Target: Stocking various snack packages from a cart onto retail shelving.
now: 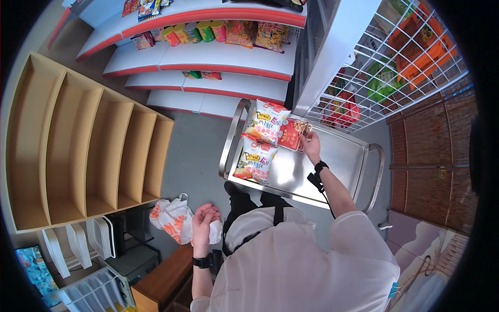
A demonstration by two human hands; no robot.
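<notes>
Over a steel cart (332, 169), my right hand (312, 147) has its fingers closed on the edge of a flat red snack packet (300, 128). Another red packet (289, 136) lies just left of it, partly overlapped. Two puffed white, orange and red snack bags stand along the cart's left end: one far snack bag (266, 124) and one near snack bag (255, 160). My left hand (206, 218) hangs off the cart's near left side with loosely bent fingers and nothing visible in it. Below it, a white plastic bag with orange print (173, 221) rests on the floor.
White shelves with red edges (223, 62) hold several canisters (205, 32) and snack bags ahead. A white wire rack (384, 67) stands far right, a wooden shelf (93, 140) at left. Curved handles (375, 177) rise at the cart's ends. A brown cabinet (163, 275) is near left.
</notes>
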